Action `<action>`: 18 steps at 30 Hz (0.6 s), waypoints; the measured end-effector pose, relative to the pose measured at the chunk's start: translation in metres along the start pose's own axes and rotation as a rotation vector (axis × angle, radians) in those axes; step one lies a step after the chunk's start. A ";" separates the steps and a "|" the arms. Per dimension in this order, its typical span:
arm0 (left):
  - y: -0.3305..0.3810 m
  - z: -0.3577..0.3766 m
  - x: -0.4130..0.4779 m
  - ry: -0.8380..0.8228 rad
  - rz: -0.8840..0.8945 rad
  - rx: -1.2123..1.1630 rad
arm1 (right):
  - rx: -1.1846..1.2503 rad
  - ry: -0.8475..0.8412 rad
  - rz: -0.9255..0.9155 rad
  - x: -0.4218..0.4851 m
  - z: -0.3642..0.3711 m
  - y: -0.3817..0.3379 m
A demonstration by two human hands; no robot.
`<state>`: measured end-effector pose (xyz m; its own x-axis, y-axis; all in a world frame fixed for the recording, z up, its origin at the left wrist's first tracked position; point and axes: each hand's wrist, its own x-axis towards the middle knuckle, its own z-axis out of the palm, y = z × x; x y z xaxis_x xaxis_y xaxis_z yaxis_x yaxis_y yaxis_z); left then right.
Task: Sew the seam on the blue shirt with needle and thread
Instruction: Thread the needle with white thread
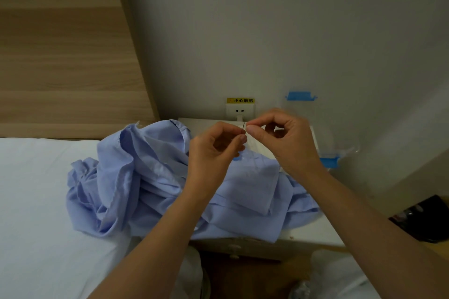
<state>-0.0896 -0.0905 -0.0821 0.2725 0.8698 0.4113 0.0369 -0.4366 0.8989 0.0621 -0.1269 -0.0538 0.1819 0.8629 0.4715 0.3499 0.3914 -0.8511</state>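
Both my hands are up in the middle of the frame, fingertips almost meeting. My left hand (218,143) has thumb and forefinger pinching the lower end of the needle (243,126), which stands pretty much upright, the other fingers curled in. My right hand (284,138) has its thumb and forefinger pressed together just beside the needle's upper part. Honestly can't tell if there's thread in that pinch, it's too fine to see.

The blue shirt (150,177) is a crumpled heap below my hands, centre-left of the frame, half on the white bed sheet (36,189) and half on the pale bedside cabinet (313,233). Behind my hands there's a wall socket (239,111) with a yellow label (240,100) above it, and right of that a clear plastic box with blue clips (301,96). The wooden headboard (60,56) fills the upper left.
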 end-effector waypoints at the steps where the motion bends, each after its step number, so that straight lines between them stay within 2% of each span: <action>1: 0.000 0.000 0.000 0.001 -0.001 -0.003 | -0.002 0.003 0.001 0.000 0.000 0.000; 18: 0.001 0.000 0.000 -0.001 -0.005 -0.001 | -0.012 0.001 0.007 0.000 0.001 0.000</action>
<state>-0.0897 -0.0911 -0.0817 0.2733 0.8716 0.4070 0.0373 -0.4324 0.9009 0.0616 -0.1270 -0.0544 0.1849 0.8654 0.4657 0.3597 0.3814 -0.8515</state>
